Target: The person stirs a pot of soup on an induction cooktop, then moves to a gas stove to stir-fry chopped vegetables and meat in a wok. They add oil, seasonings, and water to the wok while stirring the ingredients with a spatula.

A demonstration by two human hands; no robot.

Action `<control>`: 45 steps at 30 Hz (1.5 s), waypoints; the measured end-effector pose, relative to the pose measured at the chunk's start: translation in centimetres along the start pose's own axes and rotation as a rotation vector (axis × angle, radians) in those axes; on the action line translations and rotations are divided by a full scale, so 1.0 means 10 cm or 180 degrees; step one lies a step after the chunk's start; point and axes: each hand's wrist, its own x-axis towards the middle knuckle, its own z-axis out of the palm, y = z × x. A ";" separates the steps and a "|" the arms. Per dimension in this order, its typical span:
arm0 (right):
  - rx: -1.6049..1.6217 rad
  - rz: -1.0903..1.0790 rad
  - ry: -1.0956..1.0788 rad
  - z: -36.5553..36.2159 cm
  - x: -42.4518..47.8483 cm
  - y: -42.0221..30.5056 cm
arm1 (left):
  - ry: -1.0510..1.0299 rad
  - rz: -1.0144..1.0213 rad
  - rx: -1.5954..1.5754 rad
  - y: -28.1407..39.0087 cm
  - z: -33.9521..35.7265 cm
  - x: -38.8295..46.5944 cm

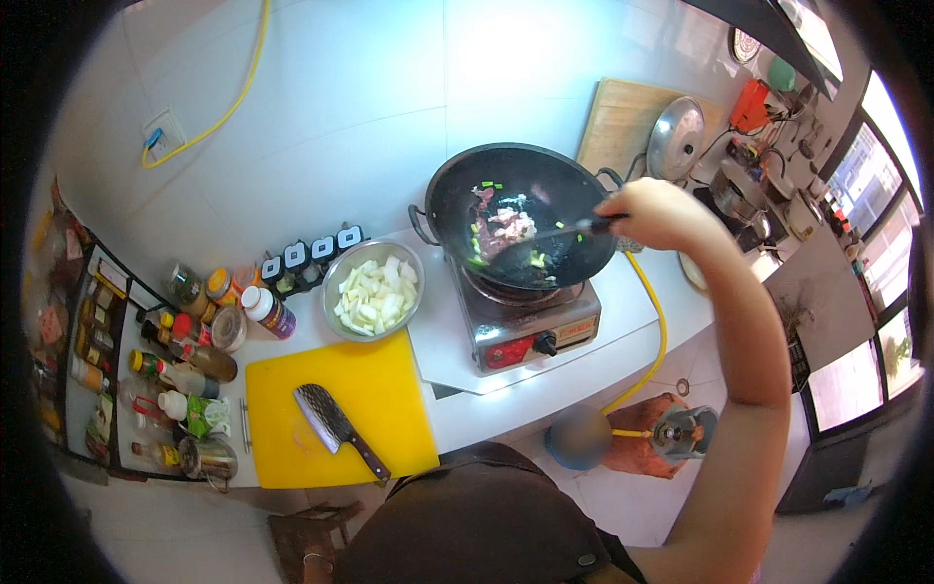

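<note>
My right hand (649, 212) grips the black handle of a cooking spatula (562, 231). Its metal blade is down in a black wok (584, 266), among pinkish meat pieces (503, 225) and bits of green onion (538, 258). The wok sits on a single-burner gas stove (533, 321). At the lower edge, my left hand (317, 544) hangs in shade below a bracelet, near a brown wooden stool (292, 529); its fingers are too dim to make out. A metal bowl (332, 277) of cut white vegetable pieces (376, 296) stands left of the stove.
A cleaver (339, 427) lies on a yellow cutting board (277, 379). Bottles and jars (211, 358) crowd the counter's left side. A wooden board (613, 120) and pot lid (675, 139) lean at the wall. A yellow hose (660, 336) runs down to a gas cylinder (668, 434).
</note>
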 end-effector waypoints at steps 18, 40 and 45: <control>-0.0359 0.0608 0.0621 -0.09 -0.13 0.30 | -0.0163 -0.0274 -0.0115 -0.58 0.34 -0.10; -0.0360 0.0278 0.0606 0.04 -0.40 0.29 | -0.0024 -0.0164 -0.0212 -0.42 0.18 -0.06; -0.0049 0.0314 0.0755 0.39 0.04 0.09 | -0.0106 -0.0185 -0.0128 -0.46 0.26 0.00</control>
